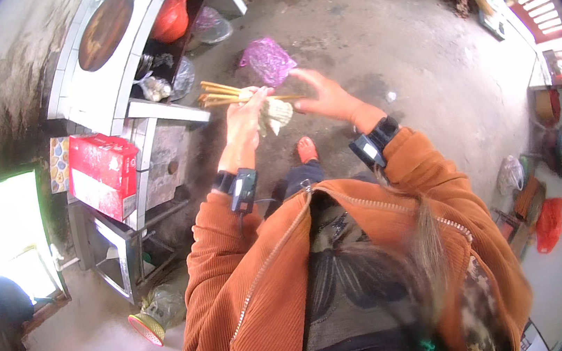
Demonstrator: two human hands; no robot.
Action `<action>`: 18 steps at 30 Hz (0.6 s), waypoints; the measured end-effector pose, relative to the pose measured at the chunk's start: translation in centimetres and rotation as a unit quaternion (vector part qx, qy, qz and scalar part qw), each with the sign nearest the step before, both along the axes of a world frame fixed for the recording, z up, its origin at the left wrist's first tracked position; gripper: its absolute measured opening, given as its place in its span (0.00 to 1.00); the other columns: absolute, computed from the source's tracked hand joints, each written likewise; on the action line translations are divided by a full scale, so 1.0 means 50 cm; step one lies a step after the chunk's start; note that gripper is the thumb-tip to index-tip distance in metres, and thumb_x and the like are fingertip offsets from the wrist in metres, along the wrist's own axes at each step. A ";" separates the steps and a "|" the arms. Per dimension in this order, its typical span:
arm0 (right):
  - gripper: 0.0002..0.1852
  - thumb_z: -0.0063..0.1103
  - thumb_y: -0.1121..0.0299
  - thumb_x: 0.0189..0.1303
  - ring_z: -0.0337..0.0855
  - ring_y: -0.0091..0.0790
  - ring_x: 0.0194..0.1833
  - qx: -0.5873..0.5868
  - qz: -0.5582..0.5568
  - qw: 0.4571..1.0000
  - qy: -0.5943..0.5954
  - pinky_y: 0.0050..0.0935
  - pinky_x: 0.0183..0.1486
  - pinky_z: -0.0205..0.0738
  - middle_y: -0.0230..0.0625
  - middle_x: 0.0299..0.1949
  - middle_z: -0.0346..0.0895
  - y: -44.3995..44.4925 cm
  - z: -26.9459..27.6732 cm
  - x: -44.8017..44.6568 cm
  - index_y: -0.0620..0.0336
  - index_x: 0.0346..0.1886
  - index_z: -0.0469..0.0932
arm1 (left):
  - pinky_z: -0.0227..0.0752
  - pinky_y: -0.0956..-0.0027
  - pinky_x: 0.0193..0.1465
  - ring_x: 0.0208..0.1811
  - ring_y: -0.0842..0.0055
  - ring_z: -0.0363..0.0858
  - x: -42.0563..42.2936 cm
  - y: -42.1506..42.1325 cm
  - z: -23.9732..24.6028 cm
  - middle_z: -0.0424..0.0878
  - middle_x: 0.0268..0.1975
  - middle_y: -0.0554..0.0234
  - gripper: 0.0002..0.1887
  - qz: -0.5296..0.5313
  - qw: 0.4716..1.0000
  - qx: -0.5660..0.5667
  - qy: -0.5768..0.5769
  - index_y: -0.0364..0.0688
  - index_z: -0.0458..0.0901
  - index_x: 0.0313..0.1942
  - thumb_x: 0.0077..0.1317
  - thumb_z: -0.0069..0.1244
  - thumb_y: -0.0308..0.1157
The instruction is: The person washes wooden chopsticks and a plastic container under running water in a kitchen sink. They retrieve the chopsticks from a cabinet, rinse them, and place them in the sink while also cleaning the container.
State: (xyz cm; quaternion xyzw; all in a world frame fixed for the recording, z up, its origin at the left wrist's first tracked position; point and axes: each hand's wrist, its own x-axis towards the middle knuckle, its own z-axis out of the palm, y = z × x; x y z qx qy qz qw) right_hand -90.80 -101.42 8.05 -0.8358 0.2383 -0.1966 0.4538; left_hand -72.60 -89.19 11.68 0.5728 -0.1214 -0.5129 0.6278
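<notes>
My left hand (244, 119) is closed around a bundle of thin wooden sticks (221, 93), which look like chopsticks, and a crumpled pale cloth (276, 115) hangs beneath its fingers. The sticks' fanned ends point left, while one or more reach right past the cloth. Just right of them, my right hand (326, 97) has its thumb and fingers apart, close to the right tips of the sticks; whether it touches them cannot be told. Beyond both hands a purple plastic bag (268, 61) lies on the concrete floor.
At the left stands a white-tiled counter (107, 91) with a round wooden lid (106, 31) and a red carton (103, 173). A metal-framed stand (117, 258) is below. A basket (147, 330) lies lower left. Bags and a red item (549, 225) are at the right.
</notes>
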 end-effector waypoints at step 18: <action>0.16 0.45 0.53 0.73 0.57 0.15 0.13 0.636 0.112 0.763 -0.004 0.17 0.14 0.51 0.21 0.18 0.61 -0.180 0.066 0.202 0.57 0.45 0.71 | 0.70 0.73 0.57 0.51 0.77 0.77 0.207 -0.196 0.029 0.80 0.50 0.60 0.27 -0.179 0.978 -0.092 0.059 0.33 0.70 0.60 0.61 0.59 0.28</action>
